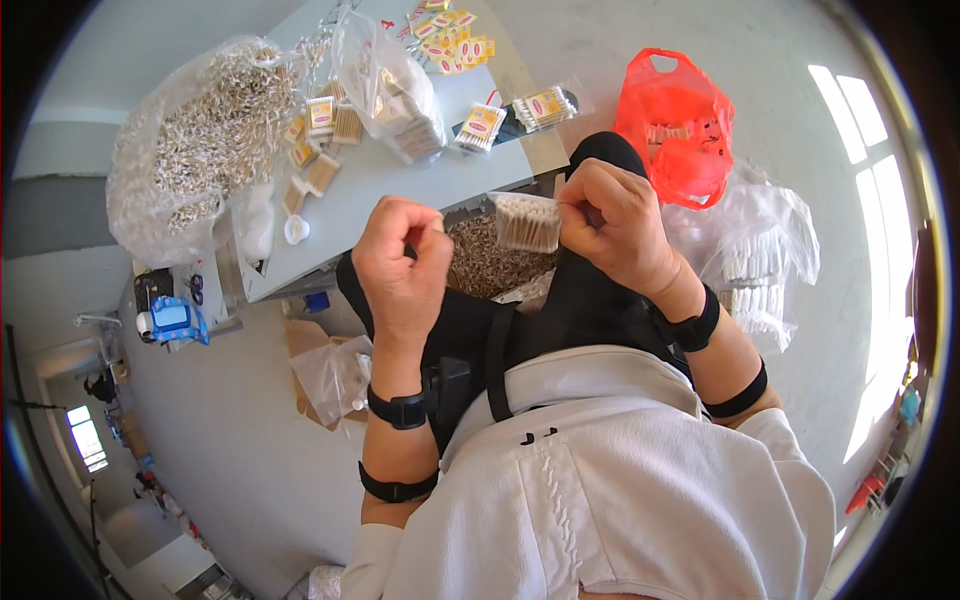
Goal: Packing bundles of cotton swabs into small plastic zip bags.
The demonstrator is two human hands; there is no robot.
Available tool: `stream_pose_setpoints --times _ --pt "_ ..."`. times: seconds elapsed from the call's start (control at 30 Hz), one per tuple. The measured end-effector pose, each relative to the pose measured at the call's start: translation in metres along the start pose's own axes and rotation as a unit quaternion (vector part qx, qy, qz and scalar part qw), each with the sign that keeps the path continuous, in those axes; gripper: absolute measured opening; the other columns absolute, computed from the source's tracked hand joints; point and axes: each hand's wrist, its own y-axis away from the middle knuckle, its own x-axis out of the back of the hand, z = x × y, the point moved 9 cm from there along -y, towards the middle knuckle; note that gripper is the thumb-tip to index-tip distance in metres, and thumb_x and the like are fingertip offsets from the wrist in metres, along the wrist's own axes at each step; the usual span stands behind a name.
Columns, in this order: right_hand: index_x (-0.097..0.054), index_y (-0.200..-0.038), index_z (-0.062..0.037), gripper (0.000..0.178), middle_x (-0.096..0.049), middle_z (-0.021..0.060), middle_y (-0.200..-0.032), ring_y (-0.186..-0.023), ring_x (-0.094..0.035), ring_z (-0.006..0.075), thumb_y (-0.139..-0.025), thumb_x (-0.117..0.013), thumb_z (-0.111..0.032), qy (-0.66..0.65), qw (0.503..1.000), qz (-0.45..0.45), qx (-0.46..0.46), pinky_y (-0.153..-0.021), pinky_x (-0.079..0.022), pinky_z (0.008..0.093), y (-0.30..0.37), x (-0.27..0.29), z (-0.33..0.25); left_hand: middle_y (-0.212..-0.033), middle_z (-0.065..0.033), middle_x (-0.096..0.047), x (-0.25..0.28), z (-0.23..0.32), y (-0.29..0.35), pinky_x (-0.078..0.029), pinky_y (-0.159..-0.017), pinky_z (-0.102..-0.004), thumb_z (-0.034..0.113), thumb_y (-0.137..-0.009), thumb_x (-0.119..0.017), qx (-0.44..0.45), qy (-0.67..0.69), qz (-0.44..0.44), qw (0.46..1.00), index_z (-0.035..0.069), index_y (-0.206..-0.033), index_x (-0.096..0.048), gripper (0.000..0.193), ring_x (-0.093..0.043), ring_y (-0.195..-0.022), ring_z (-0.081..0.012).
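My right hand (615, 220) is closed on the edge of a small clear bag of cotton swabs (528, 224), held up over my lap with the white tips at the top. To its left and apart from the bag, my left hand (405, 258) is curled with thumb and forefinger together; whatever it may pinch is too small to make out. Below the bag, between my knees, lies a heap of loose cotton swabs (490, 262), partly hidden by my hands and legs.
On the grey table (370, 195) ahead lie a big bag of loose swabs (215, 140), a bag of packed swabs (395, 100), filled packs (480, 127) and yellow cards (455, 45). To the right are a red plastic bag (672, 125) and clear bags of swabs (750, 265). A carton (310, 370) stands at left.
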Motion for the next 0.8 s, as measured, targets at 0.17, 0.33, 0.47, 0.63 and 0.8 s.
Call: stream_pose_setpoints --times 0.17,0.33,0.47,0.63,0.8 --pt "-0.047 -0.069 -0.0044 0.018 -0.044 0.0084 -0.066 -0.056 -0.051 0.024 -0.062 -0.064 0.0 0.127 0.978 0.066 0.155 -0.049 -0.042 0.0329 -0.003 -0.003 -0.043 -0.088 -0.0135 -0.066 -0.055 -0.017 0.032 -0.055 -0.064 -0.0262 0.029 -0.098 -0.052 0.3 0.384 -0.114 0.866 -0.008 -0.102 -0.061 0.038 -0.064 -0.073 -0.0161" --pt "-0.048 -0.069 -0.0052 0.022 -0.043 0.004 -0.065 -0.056 -0.049 0.0169 -0.057 -0.064 -0.015 0.196 0.951 0.025 0.24 -0.045 -0.04 0.0293 0.009 -0.03 -0.064 -0.087 -0.0074 -0.064 -0.063 -0.009 0.03 -0.055 -0.066 -0.0255 0.022 -0.097 -0.055 0.267 0.447 -0.09 0.849 -0.008 -0.098 -0.063 0.031 -0.061 -0.074 -0.0101" --pt "-0.052 -0.071 -0.0041 0.021 -0.044 0.0035 -0.065 -0.057 -0.05 0.0168 -0.057 -0.063 -0.014 0.204 0.947 0.013 0.248 -0.046 -0.041 0.0287 0.011 -0.035 -0.064 -0.084 -0.0042 -0.063 -0.065 -0.011 0.028 -0.054 -0.066 -0.0239 0.017 -0.096 -0.057 0.267 0.42 -0.085 0.863 -0.008 -0.096 -0.063 0.026 -0.058 -0.073 -0.0071" --pt "-0.051 -0.067 -0.0046 0.023 -0.046 0.0052 -0.065 -0.054 -0.049 0.0197 -0.061 -0.072 -0.01 0.128 0.959 0.006 0.252 -0.046 -0.04 0.0297 0.008 -0.036 -0.061 -0.086 -0.0083 -0.065 -0.06 -0.026 0.027 -0.056 -0.065 -0.0266 0.014 -0.097 -0.052 0.24 0.423 -0.047 0.872 -0.009 -0.1 -0.062 0.026 -0.062 -0.072 -0.0118" --pt "-0.059 -0.089 -0.0001 0.026 -0.059 0.007 -0.08 -0.072 -0.056 0.0152 -0.079 -0.073 -0.02 -0.098 0.967 0.122 -0.201 -0.061 -0.043 0.0268 0.01 0.005 0.029 -0.092 -0.0151 -0.066 -0.058 -0.032 0.028 -0.058 -0.064 -0.031 0.016 -0.099 -0.048 0.292 0.454 -0.036 0.841 -0.009 -0.105 -0.06 0.029 -0.068 -0.076 -0.022"
